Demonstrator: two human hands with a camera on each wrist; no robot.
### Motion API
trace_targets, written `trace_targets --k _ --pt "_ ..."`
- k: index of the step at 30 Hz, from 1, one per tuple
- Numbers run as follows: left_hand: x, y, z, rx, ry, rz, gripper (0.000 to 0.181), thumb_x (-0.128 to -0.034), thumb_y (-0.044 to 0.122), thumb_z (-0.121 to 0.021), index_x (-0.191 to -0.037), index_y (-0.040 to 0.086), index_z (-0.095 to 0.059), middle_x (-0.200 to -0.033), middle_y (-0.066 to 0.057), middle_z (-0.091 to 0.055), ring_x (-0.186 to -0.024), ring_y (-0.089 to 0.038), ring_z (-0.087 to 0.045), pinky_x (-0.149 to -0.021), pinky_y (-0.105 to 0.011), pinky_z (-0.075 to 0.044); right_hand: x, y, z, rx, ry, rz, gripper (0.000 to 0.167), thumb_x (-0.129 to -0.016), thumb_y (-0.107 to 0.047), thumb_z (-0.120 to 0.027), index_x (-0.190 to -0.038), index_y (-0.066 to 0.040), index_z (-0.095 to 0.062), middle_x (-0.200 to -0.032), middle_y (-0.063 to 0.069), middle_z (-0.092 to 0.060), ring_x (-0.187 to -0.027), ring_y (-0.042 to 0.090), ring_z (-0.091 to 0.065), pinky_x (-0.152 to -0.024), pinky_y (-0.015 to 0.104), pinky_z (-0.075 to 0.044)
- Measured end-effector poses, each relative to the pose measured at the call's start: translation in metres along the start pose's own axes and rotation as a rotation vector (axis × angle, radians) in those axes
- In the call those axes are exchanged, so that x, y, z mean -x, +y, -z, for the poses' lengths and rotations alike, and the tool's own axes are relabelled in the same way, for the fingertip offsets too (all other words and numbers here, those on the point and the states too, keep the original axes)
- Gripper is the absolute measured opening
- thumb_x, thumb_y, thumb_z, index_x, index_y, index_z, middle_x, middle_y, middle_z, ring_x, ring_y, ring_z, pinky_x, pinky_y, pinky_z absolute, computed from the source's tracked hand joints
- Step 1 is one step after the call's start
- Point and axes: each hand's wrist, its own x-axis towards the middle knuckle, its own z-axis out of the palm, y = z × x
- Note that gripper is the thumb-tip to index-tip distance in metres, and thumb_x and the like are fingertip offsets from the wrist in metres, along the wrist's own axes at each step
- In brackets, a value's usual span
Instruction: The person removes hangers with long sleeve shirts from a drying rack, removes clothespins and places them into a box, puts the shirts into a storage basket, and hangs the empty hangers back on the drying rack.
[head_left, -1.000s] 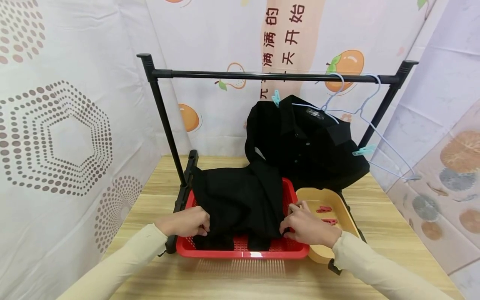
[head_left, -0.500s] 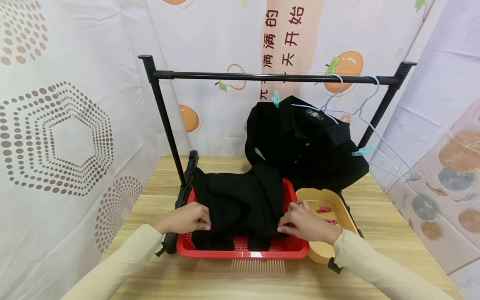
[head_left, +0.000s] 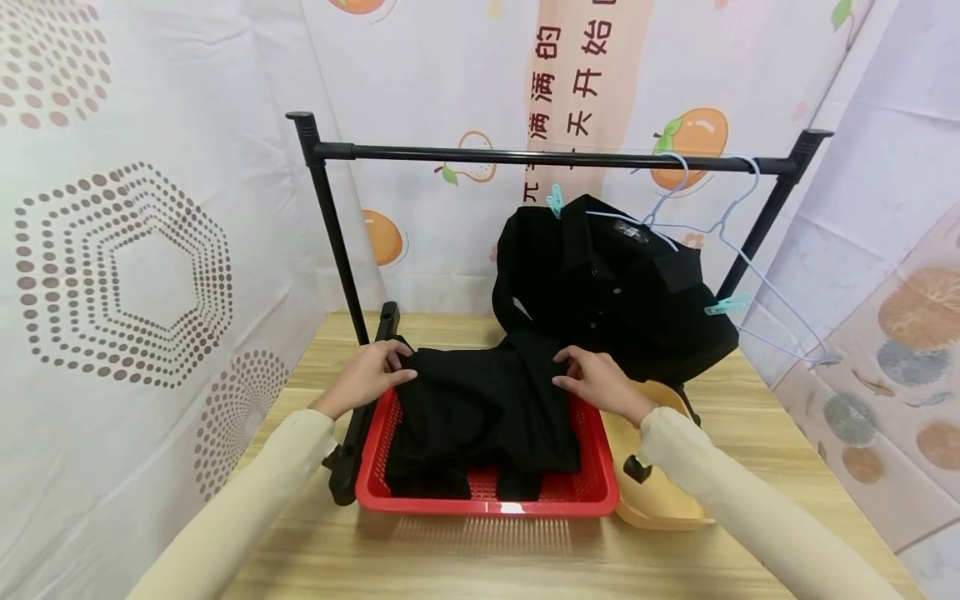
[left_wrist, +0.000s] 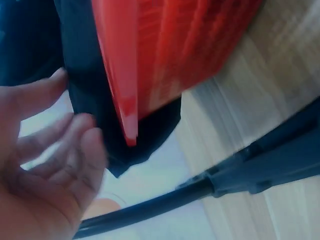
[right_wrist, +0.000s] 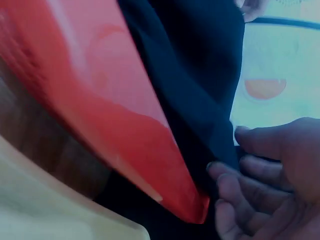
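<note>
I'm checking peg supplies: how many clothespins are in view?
2: one clothespin upper left on the black shirt, another clothespin at its right edge, as pictured. More may be hidden in the tray behind the right sleeve.

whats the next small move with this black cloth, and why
I'd probably pinch the far edge of the black cloth next. The left hand is at its far left corner and the right hand by its right side, both with thumb and fingers apart, and the left wrist view shows the cloth draped past a corner of the red basket, so that edge looks grippable.
</note>
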Motion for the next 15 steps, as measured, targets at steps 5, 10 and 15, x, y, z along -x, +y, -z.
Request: trace_targets --k 5,10,15 --pt "-0.013 -0.01 -0.004 -0.104 -0.072 0.061 0.05 -0.0928 0.026 -0.079 -0.131 -0.003 -0.066 -0.107 -0.019 -0.064 -0.096 -0.031 -0.06 -0.082 -0.048 -0.051 -0.017 0.007 -0.007 0.049 -0.092 -0.127 0.053 -0.098 -0.024 -0.072 -0.141 0.003 -0.055 -0.087 0.005 -0.07 -0.075 0.016 -0.064 -0.07 0.035 -0.053" --pt "-0.019 -0.014 -0.009 -0.115 -0.087 0.064 0.047 -0.0912 0.021 -0.081 -0.128 -0.005 -0.068 -0.11 -0.021 -0.062 -0.1 -0.034 -0.059 -0.085 -0.049 -0.051 -0.025 0.008 -0.01 0.078 -0.107 -0.149 0.052 -0.096 -0.02 -0.076 -0.137 0.006 -0.059 -0.08 0.004 -0.069 -0.069 0.014 -0.063 -0.066 0.032 -0.052" --pt "-0.022 -0.015 -0.011 -0.175 -0.038 0.058 0.039 -0.0897 0.015 -0.082 -0.122 -0.005 -0.073 -0.107 -0.022 -0.065 -0.099 -0.036 -0.061 -0.084 -0.049 -0.053 -0.029 0.009 -0.007 0.049 -0.064 -0.129 0.04 -0.094 -0.01 -0.076 -0.128 0.005 -0.065 -0.079 0.005 -0.071 -0.058 0.011 -0.062 -0.059 0.029 -0.053"
